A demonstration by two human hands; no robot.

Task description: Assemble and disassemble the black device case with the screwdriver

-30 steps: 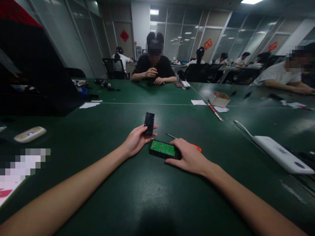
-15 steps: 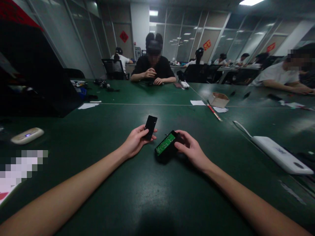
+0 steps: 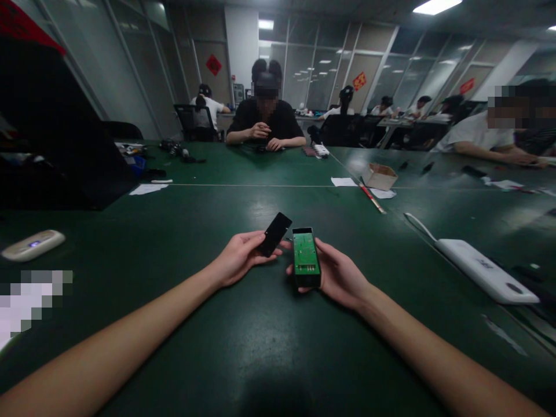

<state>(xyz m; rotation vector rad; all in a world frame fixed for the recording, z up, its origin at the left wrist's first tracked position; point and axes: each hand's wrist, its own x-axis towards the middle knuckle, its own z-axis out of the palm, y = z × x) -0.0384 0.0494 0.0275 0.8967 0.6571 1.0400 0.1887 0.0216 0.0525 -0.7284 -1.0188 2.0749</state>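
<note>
- Since the earlier frame, right hand [image 3: 341, 275] had lifted the open device case [image 3: 306, 258] off the table and turned it lengthwise, board side up; left hand [image 3: 238, 258] had tilted the black cover [image 3: 274, 233] further toward it.
- Right hand was cupped under the case, fingers wrapped on its far side, thumb on the near edge. One case: black, rectangular, with one green circuit board set inside.
- Left hand pinched the cover's lower end between thumb and fingers. One cover: flat, thin, glossy black, its upper end just beside the case's top left corner; contact between them was hard to tell.
- Both pieces sat just above the dark green table [image 3: 260, 347], matte with a dull sheen.
- One white oblong device [image 3: 482, 269] with a trailing cable lay well to the right; one smaller rounded white unit [image 3: 32, 244] lay far left.
- One open cardboard box [image 3: 379, 175] and one red-and-white stick [image 3: 370, 197] lay beyond, a few white paper sheets near them.
- Across the table one person in black [image 3: 264, 119] worked with both hands; what they held was too small to make out.
- Lower left was pixelated and unreadable.
</note>
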